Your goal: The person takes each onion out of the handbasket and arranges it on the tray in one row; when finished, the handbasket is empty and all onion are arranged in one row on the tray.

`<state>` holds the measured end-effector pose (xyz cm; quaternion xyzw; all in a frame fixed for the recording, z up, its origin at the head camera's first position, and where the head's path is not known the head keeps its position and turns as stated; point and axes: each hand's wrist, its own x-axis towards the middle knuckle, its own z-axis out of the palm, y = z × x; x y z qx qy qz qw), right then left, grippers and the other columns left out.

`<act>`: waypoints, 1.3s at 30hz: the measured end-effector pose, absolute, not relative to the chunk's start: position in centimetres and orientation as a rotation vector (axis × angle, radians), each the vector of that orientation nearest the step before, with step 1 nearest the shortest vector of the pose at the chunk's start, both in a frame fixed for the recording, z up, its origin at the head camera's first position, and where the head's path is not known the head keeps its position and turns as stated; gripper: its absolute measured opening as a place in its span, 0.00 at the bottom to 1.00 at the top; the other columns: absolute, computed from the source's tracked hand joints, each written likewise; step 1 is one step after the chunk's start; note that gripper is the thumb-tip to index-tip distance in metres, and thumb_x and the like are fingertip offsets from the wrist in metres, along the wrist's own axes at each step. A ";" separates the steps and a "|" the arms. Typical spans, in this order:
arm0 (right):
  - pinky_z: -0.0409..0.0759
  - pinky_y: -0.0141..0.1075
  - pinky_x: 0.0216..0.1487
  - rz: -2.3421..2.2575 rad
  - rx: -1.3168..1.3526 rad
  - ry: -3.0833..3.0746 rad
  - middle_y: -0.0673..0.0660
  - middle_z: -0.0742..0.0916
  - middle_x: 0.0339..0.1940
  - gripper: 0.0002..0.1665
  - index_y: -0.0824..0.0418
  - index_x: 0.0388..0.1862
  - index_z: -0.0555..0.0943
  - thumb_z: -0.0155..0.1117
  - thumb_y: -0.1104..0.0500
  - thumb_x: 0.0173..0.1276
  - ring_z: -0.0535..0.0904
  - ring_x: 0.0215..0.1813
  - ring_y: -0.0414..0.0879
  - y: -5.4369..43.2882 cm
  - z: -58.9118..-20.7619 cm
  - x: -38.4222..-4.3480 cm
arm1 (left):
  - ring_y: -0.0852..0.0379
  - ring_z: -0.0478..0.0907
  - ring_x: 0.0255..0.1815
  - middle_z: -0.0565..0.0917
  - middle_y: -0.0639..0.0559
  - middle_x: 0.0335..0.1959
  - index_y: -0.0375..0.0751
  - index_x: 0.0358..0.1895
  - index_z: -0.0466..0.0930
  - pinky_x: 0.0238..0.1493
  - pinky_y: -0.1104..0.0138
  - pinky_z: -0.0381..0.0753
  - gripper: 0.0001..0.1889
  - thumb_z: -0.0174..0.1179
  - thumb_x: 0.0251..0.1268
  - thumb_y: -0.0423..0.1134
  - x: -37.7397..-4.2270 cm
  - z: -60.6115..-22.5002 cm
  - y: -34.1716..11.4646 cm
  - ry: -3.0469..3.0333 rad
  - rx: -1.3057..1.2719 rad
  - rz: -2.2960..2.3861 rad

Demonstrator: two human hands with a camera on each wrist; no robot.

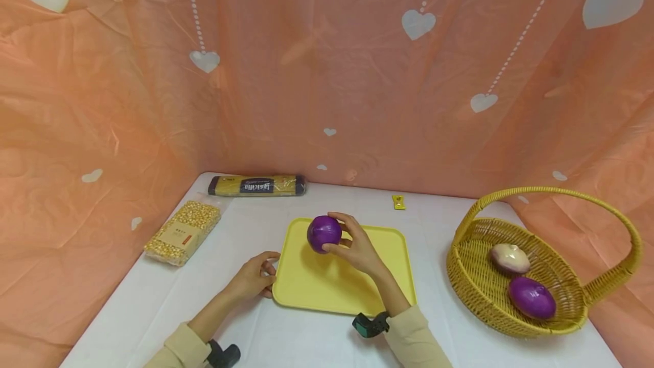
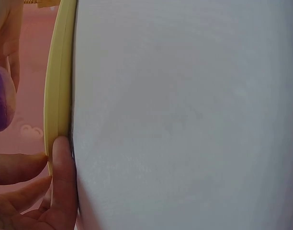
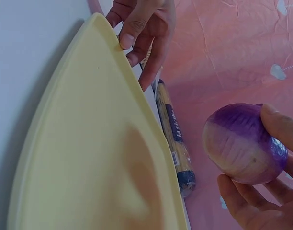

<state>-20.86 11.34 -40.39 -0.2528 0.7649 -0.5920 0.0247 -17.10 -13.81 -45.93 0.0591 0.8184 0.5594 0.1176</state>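
Grips a glossy purple onion (image 1: 324, 234) in the right hand (image 1: 359, 249), with thumb and fingers curled around the side and well spread. Holds it up in the air above a yellow tray (image 1: 347, 283), apart from the surface and casting a soft shadow there. Shows, in the right wrist view, a paler, pinkish-cream patch on the onion's underside, with purple above. Pinches the tray's left rim in the left hand (image 1: 251, 278), with the thumb on top of the edge and the fingers against the outer wall. Rests the tray on a white table (image 1: 434, 220), directly in front of the body. Has a wicker basket (image 1: 475, 254) with a tall arched handle to the right, well apart from the tray. Contains, in that basket, a cream-and-purple bulb (image 1: 510, 258) just beside a purple bulb (image 1: 532, 298), both lying on the woven bottom. Has a clear bag of yellow kernels (image 1: 185, 231) near the table's left edge and a pack of spaghetti (image 1: 256, 185) along the far edge. Shows also a small yellow wrapped packet (image 1: 398, 202) beyond the tray's far right corner, near an orange-pink curtain (image 1: 327, 84) printed with white hearts. Wears beige sleeves on both arms and a black device (image 1: 370, 325) on the right wrist.
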 end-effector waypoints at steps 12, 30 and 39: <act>0.81 0.47 0.54 -1.856 -0.780 2.368 0.67 0.67 0.64 0.37 0.67 0.65 0.65 0.67 0.71 0.55 0.71 0.59 0.61 10.5 -40.8 -21.3 | 0.56 0.73 0.21 0.70 0.43 0.32 0.25 0.60 0.64 0.20 0.64 0.84 0.27 0.51 0.52 0.16 -17.3 -46.1 -13.7 2.395 0.149 1.636; 0.79 0.51 0.55 -1.862 -0.788 2.331 0.68 0.68 0.62 0.36 0.68 0.64 0.65 0.67 0.70 0.56 0.71 0.59 0.62 9.6 -42.0 -21.6 | 0.57 0.73 0.21 0.70 0.42 0.32 0.22 0.61 0.62 0.21 0.65 0.85 0.27 0.51 0.53 0.17 -17.1 -45.9 -13.8 2.389 0.182 1.632; 0.81 0.43 0.54 -1.845 -0.779 2.326 0.69 0.67 0.63 0.37 0.71 0.65 0.64 0.66 0.70 0.57 0.70 0.59 0.62 9.1 -42.3 -21.6 | 0.57 0.72 0.21 0.71 0.44 0.32 0.23 0.61 0.63 0.20 0.65 0.84 0.27 0.51 0.53 0.17 -17.1 -45.9 -13.7 2.404 0.172 1.625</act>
